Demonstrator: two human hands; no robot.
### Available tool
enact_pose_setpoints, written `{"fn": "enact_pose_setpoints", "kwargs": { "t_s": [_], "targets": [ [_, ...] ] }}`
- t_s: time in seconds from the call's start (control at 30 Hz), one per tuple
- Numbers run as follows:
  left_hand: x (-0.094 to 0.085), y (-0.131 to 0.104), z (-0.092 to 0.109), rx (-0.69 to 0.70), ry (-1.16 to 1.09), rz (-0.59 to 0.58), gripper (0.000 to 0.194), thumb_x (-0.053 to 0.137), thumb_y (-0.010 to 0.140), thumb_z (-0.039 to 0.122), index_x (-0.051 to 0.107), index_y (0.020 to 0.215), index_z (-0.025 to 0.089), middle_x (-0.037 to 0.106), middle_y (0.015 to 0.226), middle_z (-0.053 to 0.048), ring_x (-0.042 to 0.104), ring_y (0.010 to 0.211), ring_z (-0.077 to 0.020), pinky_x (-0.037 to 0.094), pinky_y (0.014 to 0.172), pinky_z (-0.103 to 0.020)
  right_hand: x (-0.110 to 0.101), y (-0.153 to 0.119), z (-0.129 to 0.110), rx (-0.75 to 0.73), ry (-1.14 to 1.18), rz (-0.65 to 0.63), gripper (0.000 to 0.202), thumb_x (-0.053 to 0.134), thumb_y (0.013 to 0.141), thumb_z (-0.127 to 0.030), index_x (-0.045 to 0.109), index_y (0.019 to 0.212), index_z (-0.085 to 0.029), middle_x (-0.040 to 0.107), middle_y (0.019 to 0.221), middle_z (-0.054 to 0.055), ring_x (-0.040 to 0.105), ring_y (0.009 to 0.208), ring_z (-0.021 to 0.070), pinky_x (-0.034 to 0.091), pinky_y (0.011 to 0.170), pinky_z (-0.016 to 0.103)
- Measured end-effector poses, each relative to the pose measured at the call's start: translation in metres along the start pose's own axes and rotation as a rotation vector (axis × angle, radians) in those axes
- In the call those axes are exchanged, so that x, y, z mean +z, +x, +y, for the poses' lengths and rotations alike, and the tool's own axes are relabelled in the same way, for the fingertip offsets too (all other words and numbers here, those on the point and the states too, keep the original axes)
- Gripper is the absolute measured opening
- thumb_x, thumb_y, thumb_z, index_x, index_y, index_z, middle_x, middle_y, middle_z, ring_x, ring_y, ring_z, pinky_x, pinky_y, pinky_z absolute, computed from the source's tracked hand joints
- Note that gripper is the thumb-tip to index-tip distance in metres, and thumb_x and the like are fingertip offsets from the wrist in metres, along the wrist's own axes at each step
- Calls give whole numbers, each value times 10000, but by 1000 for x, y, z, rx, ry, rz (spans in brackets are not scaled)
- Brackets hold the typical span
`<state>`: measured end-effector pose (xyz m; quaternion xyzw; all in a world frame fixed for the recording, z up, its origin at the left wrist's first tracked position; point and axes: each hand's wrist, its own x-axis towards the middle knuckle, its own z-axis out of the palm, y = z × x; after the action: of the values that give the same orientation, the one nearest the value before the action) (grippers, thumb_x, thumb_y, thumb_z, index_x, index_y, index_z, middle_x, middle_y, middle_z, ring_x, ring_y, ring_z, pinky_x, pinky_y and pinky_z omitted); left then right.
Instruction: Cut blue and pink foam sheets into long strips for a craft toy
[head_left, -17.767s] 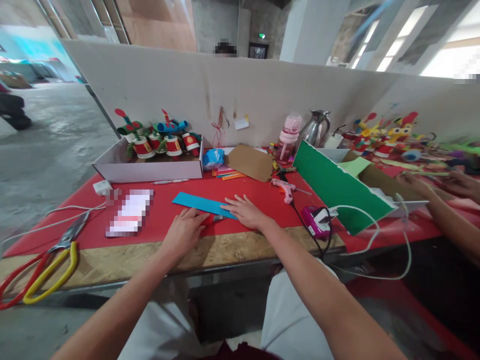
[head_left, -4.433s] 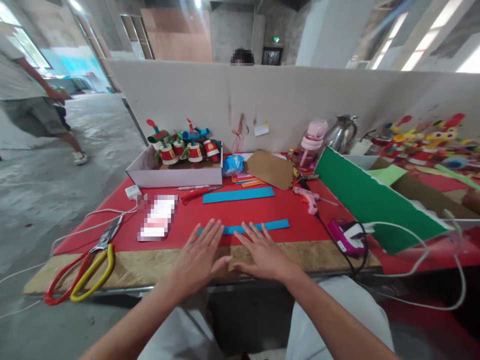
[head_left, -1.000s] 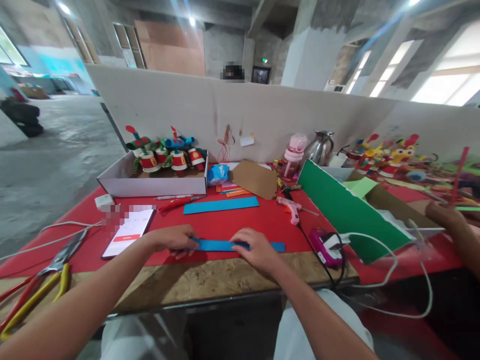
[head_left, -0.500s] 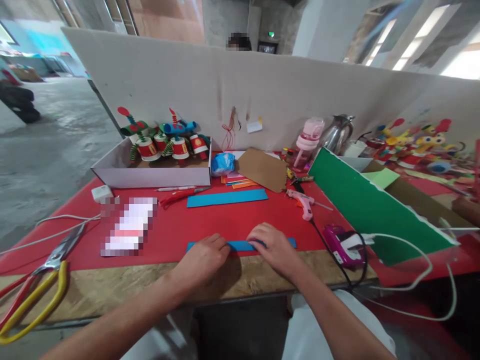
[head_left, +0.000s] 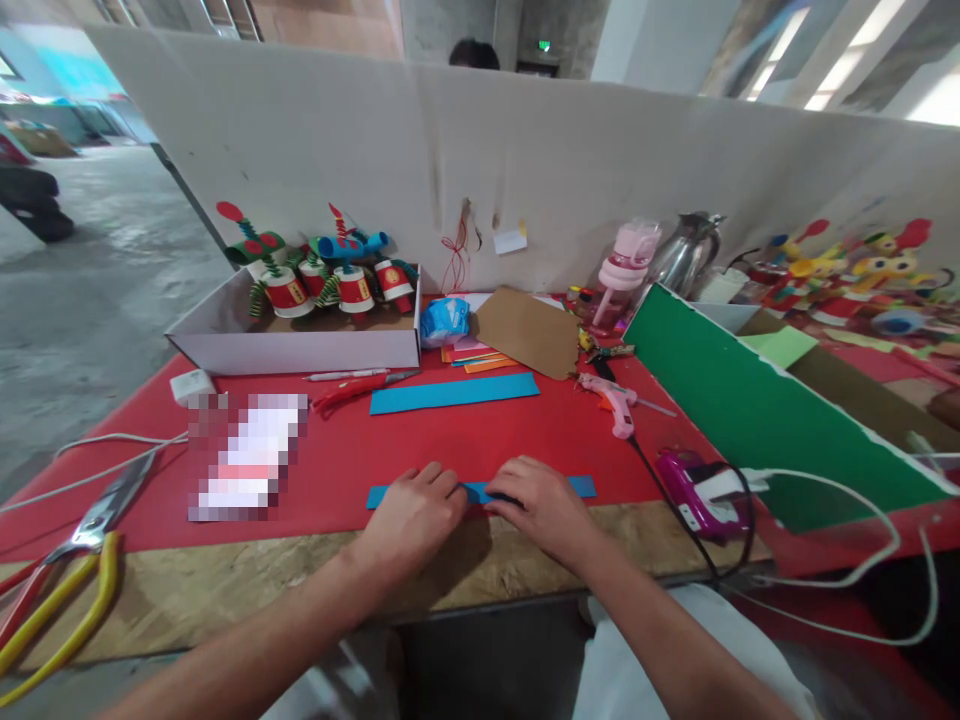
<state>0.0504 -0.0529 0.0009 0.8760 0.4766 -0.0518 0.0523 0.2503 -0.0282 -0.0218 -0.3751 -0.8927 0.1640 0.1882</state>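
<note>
A red table [head_left: 450,438] is topped, at far left, by a white box [head_left: 315,352]. Near the front edge, the left hand [head_left: 420,508] and right hand [head_left: 544,505] are set slightly apart, fingers curled. Beyond, a wide blue strip [head_left: 454,394] is laid. A narrow strip [head_left: 477,492] is partly covered by the fingers; whether gripped cannot be told.

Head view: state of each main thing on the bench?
Near blue strip, partly covered by left hand and right hand
Far blue strip, lying flat, untouched
Phone, face up, screen lit
Glue gun, lying down, corded
White box, open, holding figures
Power block, plug inserted
Scissors, lying down, handles apart
</note>
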Motion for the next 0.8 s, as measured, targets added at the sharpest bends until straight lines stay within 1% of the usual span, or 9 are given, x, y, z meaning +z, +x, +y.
{"fn": "enact_pose_setpoints", "kwargs": {
  "t_s": [0.07,0.2,0.27,0.4,0.47,0.53,0.6,0.67,0.8],
  "targets": [
    [1,0,0,2,-10,4,186,503,943,215,680,929,160,669,913,-107,606,899,-253,503,731,-349,0,0,1,2,8,-6,116,725,844,-281,708,912,-189,681,880,46,593,846,184,445,737,288],
    [-1,-2,-1,27,5,-8,184,511,894,94,677,940,159,672,968,-106,609,913,-240,504,751,-340,0,-1,3,22,39,6,102,725,847,-253,703,921,-185,675,887,45,593,858,180,440,734,283],
    [-3,-1,0,19,14,-31,197,497,885,74,671,929,153,669,955,-109,610,907,-243,505,746,-341,-1,-1,2,31,36,7,101,731,843,-250,698,916,-189,671,890,43,592,864,179,438,735,281],
    [-6,5,5,-1,10,5,188,475,891,80,648,915,150,656,900,-108,611,870,-240,507,725,-337,-2,1,-3,22,-50,-19,68,714,856,-218,682,911,-194,662,875,38,578,847,179,429,730,284],
    [-4,7,7,26,2,17,167,486,897,98,642,906,155,657,909,-111,609,876,-244,513,734,-347,-2,0,-6,10,-118,-28,11,677,882,-193,676,871,-191,652,835,35,568,814,180,418,712,287],
    [0,7,8,70,1,2,157,493,900,106,643,894,151,660,916,-119,603,883,-248,517,753,-362,-1,-1,-8,7,-163,-20,85,638,908,-189,668,829,-191,640,797,36,561,790,184,410,700,293],
    [5,6,7,97,-20,8,167,483,906,106,645,891,145,660,917,-122,592,878,-244,513,772,-371,0,-4,-6,25,-154,3,122,618,921,-195,664,808,-193,636,778,37,562,779,185,407,695,298],
    [8,4,4,73,-75,40,196,459,920,111,649,889,145,658,912,-116,585,874,-237,501,789,-369,-1,-6,-3,69,-81,26,117,626,917,-195,671,809,-194,647,785,36,573,777,180,412,696,294],
    [8,3,-4,-76,-281,89,263,425,950,169,679,881,173,670,913,-86,596,903,-223,476,815,-345,-8,-7,5,182,111,29,94,668,889,-192,694,799,-197,689,809,29,610,795,166,430,722,282]
  ]
}}
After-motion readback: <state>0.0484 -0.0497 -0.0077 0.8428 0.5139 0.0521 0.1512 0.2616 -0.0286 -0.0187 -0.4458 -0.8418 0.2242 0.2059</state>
